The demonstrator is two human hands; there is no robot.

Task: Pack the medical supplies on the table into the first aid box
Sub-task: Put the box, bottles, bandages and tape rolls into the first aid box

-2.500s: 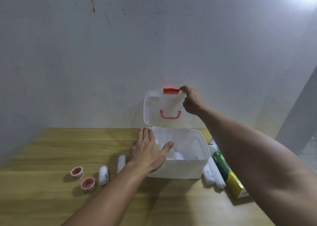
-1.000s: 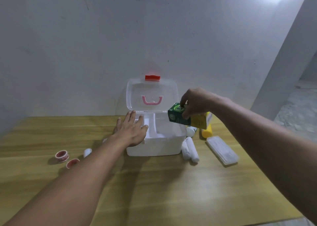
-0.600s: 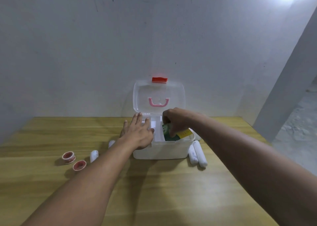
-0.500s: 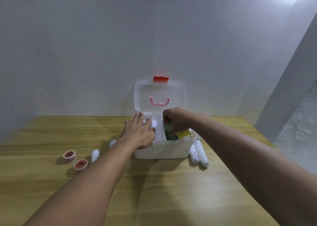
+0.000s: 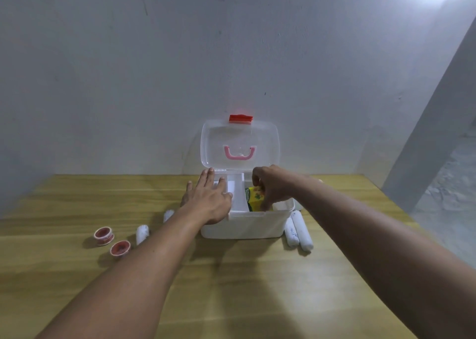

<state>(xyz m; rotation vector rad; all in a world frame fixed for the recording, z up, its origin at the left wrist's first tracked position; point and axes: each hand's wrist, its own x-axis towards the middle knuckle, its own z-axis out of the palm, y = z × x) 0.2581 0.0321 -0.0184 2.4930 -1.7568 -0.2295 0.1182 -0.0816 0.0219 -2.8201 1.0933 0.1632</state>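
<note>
The white first aid box [image 5: 244, 226] stands on the wooden table [image 5: 231, 287], its clear lid [image 5: 265, 143] upright against the wall. My left hand [image 5: 210, 199] lies flat on the box's left rim with fingers spread. Inside the right compartment, my right hand [image 5: 273, 186] is closed on a green and yellow carton [image 5: 253, 197], which sits low in the box. Two white bandage rolls [image 5: 298, 231] lie beside the box on the right. Left of it lie two more rolls [image 5: 142, 233] and two red tape rolls [image 5: 112, 242].
A grey wall rises directly behind the box. At the far right a wall corner [image 5: 438, 132] and a concrete floor show past the table's right edge. A white divider tray [image 5: 235, 192] sits in the box's left half.
My right hand lifted the carton from the right of the box, carried it over the rim and lowered it into the right compartment. My left hand stayed on the box.
</note>
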